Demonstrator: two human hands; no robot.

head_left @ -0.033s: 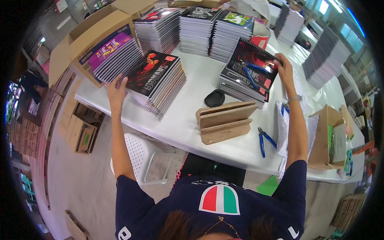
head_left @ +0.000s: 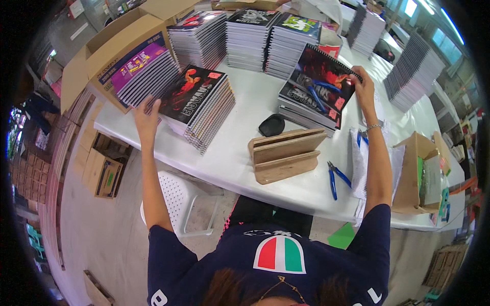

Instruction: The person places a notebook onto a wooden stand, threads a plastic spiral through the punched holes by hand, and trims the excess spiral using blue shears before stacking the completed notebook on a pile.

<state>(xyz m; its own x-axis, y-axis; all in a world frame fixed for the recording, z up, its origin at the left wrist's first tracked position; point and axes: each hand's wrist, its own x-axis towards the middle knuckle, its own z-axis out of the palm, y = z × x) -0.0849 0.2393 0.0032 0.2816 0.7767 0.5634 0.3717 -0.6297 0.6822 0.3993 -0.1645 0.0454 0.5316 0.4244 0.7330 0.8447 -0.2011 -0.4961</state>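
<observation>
Head view: beyond the wooden stand [head_left: 288, 172], the right hand [head_left: 364, 89] pinches a black notebook [head_left: 320, 62] by its coiled edge; pages probably flop, so I favour that edge. Leftward of the stand, the left hand [head_left: 147, 121] curls half-open at a notebook stack [head_left: 196, 99]; I can't tell its hold.

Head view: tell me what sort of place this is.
Most likely a bookbinding or print-finishing workshop: many stacks of spiral-bound books stand on a long white table, with blue-handled cutters lying on it and an open cardboard box close by.
</observation>
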